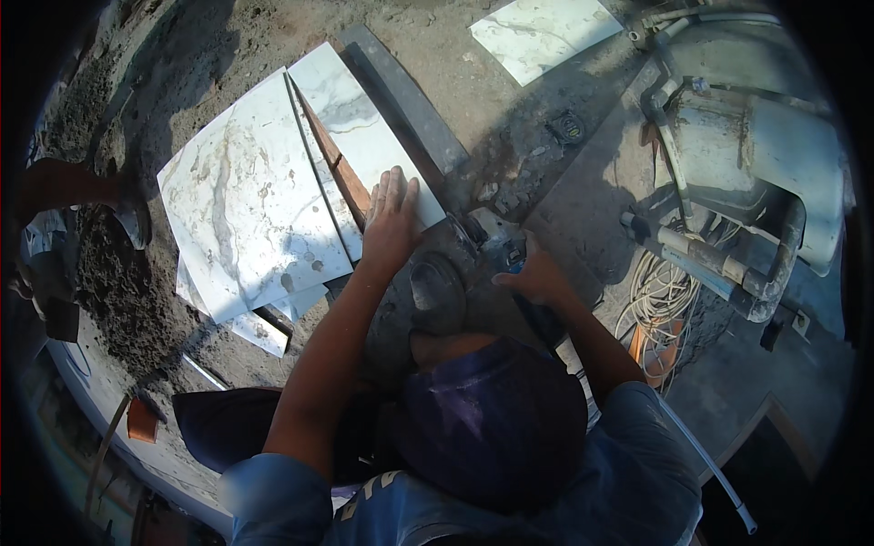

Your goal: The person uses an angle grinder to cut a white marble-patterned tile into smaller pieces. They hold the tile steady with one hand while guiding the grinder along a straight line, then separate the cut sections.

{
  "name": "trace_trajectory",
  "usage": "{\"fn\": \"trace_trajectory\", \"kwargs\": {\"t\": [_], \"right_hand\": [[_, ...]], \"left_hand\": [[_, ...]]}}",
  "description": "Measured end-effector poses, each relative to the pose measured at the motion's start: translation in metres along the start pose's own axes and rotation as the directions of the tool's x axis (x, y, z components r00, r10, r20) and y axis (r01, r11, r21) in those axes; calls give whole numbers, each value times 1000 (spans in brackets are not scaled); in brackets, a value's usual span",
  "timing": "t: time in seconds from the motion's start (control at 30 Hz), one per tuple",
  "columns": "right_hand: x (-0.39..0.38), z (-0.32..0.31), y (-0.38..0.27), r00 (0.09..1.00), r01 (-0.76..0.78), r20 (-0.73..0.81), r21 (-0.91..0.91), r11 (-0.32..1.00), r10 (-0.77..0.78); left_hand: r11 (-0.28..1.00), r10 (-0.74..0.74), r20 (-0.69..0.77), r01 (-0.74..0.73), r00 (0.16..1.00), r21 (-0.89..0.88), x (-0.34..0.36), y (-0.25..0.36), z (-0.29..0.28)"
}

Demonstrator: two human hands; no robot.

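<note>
My left hand (pixel 390 218) lies flat, fingers stretched, on a white marble-patterned tile (pixel 350 109) near its close edge. My right hand (pixel 539 273) is wrapped round the body of an angle grinder (pixel 496 235). The grinder's disc stands beside the tile's near right corner; I cannot tell whether it touches. To the left lies a larger, dusty white tile (pixel 246 196) with grey veins. A reddish-brown wedge-shaped strip (pixel 337 168) shows in the gap between the two tiles. Under the right-hand tile's far edge runs a dark grey slab (pixel 405 96).
Another tile piece (pixel 546 36) lies at the far right. Tile offcuts (pixel 259 334) stick out below the big tile. At right are a pale tub-like body (pixel 774 155) with pipes (pixel 692 244) and coiled cable (pixel 660 291). Another person's foot (pixel 135 223) rests at left beside loose soil.
</note>
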State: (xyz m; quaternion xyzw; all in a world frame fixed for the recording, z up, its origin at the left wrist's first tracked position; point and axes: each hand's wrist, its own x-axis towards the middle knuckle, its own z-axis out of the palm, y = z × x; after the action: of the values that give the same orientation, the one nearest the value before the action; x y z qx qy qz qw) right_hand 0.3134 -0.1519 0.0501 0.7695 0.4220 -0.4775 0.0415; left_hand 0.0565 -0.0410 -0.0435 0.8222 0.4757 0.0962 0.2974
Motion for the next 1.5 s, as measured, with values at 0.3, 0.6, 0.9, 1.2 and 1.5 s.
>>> {"fn": "trace_trajectory", "kwargs": {"t": [0.3, 0.6, 0.9, 1.2, 1.5], "right_hand": [[3, 3, 1, 1000, -14, -3, -23, 1000, 14], [7, 3, 4, 1000, 13, -5, -16, 1000, -13], [24, 8, 14, 999, 44, -26, 46, 998, -43], [35, -27, 57, 976, -124, 181, 918, 376, -119], [40, -31, 16, 978, 10, 0, 999, 48, -208]], "left_hand": [[1000, -4, 19, 4, 1000, -17, 0, 0, -1], [1000, 3, 14, -3, 1000, -4, -1, -2, 0], [1000, 9, -1, -9, 1000, 10, 0, -2, 3], [933, 223, 82, -237, 971, 270, -3, 9, 22], [930, 222, -54, -194, 974, 312, -4, 11, 29]]}}
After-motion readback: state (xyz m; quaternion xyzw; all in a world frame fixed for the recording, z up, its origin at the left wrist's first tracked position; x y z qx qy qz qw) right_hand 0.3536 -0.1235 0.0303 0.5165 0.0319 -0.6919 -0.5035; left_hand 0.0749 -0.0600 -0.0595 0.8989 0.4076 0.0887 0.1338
